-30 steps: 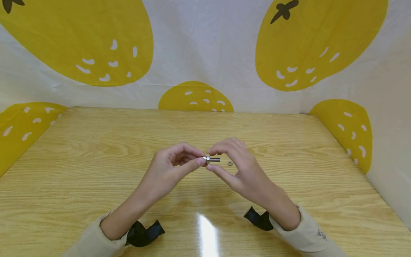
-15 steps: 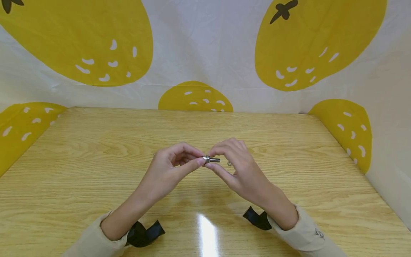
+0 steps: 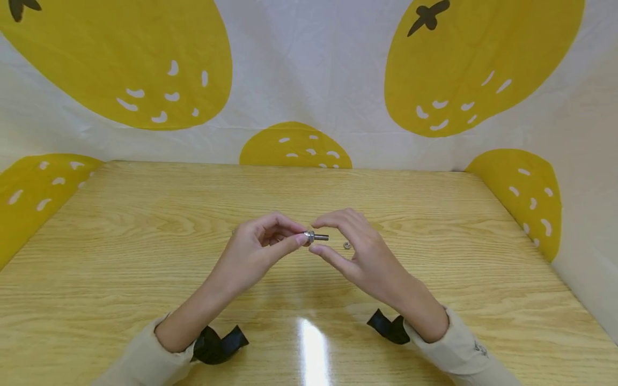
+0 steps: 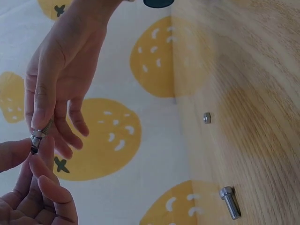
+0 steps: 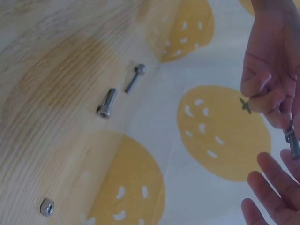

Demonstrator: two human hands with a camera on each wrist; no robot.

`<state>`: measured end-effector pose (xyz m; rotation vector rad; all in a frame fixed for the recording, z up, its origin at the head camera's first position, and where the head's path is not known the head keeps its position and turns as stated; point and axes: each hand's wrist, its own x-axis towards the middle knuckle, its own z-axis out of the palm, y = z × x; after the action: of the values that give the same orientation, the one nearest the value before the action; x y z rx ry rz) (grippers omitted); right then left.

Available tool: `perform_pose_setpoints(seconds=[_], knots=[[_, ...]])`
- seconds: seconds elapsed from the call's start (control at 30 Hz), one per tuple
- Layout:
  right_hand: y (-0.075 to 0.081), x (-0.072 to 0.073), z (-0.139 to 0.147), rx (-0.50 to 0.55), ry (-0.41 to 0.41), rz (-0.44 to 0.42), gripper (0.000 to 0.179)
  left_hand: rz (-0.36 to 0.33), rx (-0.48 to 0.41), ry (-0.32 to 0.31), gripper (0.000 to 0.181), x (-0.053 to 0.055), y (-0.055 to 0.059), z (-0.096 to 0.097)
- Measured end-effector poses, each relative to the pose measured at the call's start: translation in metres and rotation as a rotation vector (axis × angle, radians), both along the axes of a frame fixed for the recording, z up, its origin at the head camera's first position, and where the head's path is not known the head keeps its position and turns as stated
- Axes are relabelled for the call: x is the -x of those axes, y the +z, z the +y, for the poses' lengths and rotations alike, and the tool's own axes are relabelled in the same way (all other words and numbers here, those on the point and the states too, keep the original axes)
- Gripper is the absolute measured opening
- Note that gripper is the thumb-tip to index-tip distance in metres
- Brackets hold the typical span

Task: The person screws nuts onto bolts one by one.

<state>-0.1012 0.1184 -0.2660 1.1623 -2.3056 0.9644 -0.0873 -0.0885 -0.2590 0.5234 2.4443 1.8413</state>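
Between thumb and fingers, my left hand (image 3: 256, 249) pinches the head end of a metal bolt (image 3: 322, 237), its shank pointing right. A hex nut (image 3: 311, 236) is on the bolt, close to the left fingertips. My right hand (image 3: 364, 249) curves around the bolt from the right, thumb and index finger spread apart with a gap to the nut in the head view. The left wrist view shows the held nut (image 4: 37, 135) between both hands. In the right wrist view, the bolt (image 5: 293, 143) sticks out from the left fingers over the right hand's open fingers (image 5: 274, 180).
A loose nut (image 3: 347, 245) lies on the wooden table (image 3: 145, 279), just beyond the right hand. The right wrist view shows two more bolts, a thicker bolt (image 5: 108, 103) and a thinner bolt (image 5: 135, 78), lying on the table. A fruit-patterned cloth (image 3: 309, 80) hangs behind.
Half a second ago the right thumb and index finger closed in at the nut; now they are spread apart from it. The held bolt has shifted slightly left and up.
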Motion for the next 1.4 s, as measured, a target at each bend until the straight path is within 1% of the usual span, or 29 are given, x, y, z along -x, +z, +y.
perform_pose_setpoints(seconds=[0.07, 0.13, 0.23, 0.37, 0.5, 0.7, 0.8, 0.97, 1.07, 1.17, 1.27, 1.4], knots=[[0.0, 0.0, 0.002, -0.021, -0.005, -0.016, 0.04, -0.012, -0.021, -0.007, 0.017, 0.003, -0.001, -0.003], [0.0, 0.001, 0.004, -0.049, -0.01, -0.032, 0.046, -0.023, -0.026, 0.0, 0.018, 0.006, -0.003, -0.008], [-0.002, 0.004, 0.009, -0.099, -0.016, -0.051, 0.055, -0.024, 0.005, 0.026, 0.019, 0.013, -0.006, -0.018], [-0.005, 0.007, 0.017, -0.171, -0.038, -0.056, 0.063, -0.016, 0.102, 0.089, 0.021, 0.024, -0.01, -0.035], [-0.011, 0.009, 0.026, -0.222, -0.069, -0.044, 0.065, -0.016, 0.193, 0.146, 0.023, 0.037, -0.016, -0.055], [-0.017, 0.01, 0.037, -0.258, -0.1, -0.063, 0.065, -0.042, 0.332, 0.216, 0.028, 0.055, -0.028, -0.083], [-0.019, 0.01, 0.041, -0.259, -0.109, -0.087, 0.065, -0.064, 0.385, 0.232, 0.028, 0.062, -0.033, -0.093], [-0.02, 0.009, 0.045, -0.257, -0.125, -0.122, 0.064, -0.09, 0.473, 0.231, 0.028, 0.073, -0.042, -0.105], [-0.02, 0.009, 0.046, -0.258, -0.13, -0.132, 0.063, -0.108, 0.509, 0.224, 0.027, 0.079, -0.047, -0.11], [-0.02, 0.009, 0.046, -0.257, -0.131, -0.132, 0.062, -0.143, 0.527, 0.201, 0.025, 0.083, -0.051, -0.114], [-0.021, 0.009, 0.045, -0.251, -0.13, -0.13, 0.062, -0.201, 0.528, 0.167, 0.023, 0.086, -0.055, -0.116], [-0.022, 0.009, 0.045, -0.236, -0.122, -0.127, 0.061, -0.255, 0.527, 0.137, 0.022, 0.089, -0.056, -0.116]])
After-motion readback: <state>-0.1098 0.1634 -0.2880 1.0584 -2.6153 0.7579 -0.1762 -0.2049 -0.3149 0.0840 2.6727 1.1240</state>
